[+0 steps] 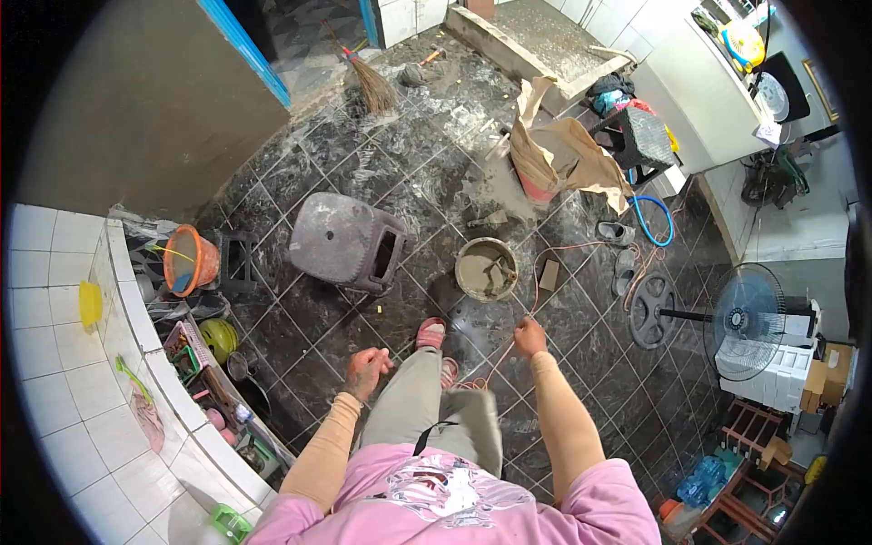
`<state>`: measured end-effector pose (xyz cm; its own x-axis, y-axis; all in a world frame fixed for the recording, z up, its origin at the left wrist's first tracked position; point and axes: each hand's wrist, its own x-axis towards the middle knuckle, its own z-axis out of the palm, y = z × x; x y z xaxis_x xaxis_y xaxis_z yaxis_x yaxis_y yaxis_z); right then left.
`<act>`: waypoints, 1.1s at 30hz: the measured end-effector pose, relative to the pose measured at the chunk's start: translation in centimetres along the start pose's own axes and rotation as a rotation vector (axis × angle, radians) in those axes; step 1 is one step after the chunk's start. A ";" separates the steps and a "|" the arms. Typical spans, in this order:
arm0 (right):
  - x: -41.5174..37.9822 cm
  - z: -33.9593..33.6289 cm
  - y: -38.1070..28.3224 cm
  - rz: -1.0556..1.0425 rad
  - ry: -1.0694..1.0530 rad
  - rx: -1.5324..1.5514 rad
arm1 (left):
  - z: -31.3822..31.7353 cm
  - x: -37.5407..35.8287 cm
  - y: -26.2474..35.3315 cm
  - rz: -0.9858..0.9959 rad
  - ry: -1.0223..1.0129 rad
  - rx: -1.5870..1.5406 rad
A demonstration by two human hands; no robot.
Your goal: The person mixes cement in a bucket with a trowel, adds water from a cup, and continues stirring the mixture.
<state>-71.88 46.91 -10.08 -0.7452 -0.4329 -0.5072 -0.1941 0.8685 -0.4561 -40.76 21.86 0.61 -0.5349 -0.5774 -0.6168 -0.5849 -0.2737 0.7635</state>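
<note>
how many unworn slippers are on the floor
2: one grey slipper left of the blue hose, another grey slipper just below the first in view. More may be hidden.

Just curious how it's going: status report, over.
Left hand loosely curled, looks empty; right hand closed, contents unclear. Mortar bucket ahead, touched by neither. Plastic stool left of it, not blocking.

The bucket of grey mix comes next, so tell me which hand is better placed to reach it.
Right, I'd judge: the right hand is stretched forward, just short of the bucket in view, while the left hand sits farther back and off to the side.
</note>
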 end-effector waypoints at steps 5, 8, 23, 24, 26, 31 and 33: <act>10.4 -0.6 3.0 -0.180 -0.034 -0.138 | 7.7 9.2 -2.3 -0.010 -0.023 0.176; 16.8 1.7 4.5 -0.231 -0.030 -0.281 | 11.9 16.0 -2.1 -0.018 -0.081 0.416; 29.9 15.2 9.9 -0.576 -0.250 -0.837 | 21.4 46.2 -23.9 0.266 0.053 0.602; 29.3 14.0 9.2 -0.569 -0.226 -0.858 | 21.5 48.3 -24.2 0.262 0.058 0.501; 27.4 12.2 8.7 -0.566 -0.226 -0.822 | 21.5 49.2 -26.4 0.172 -0.003 0.351; 22.2 7.4 6.9 -0.624 -0.093 -0.576 | 22.7 50.1 -26.4 0.079 -0.093 0.049; 21.9 8.3 7.5 -0.562 -0.102 -0.506 | 22.8 50.5 -26.5 0.137 -0.176 0.218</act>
<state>-84.34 41.96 -30.70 -0.3899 -0.8417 -0.3736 -0.8141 0.5047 -0.2873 -66.14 17.49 -55.09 -0.7044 -0.4499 -0.5490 -0.6067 -0.0199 0.7947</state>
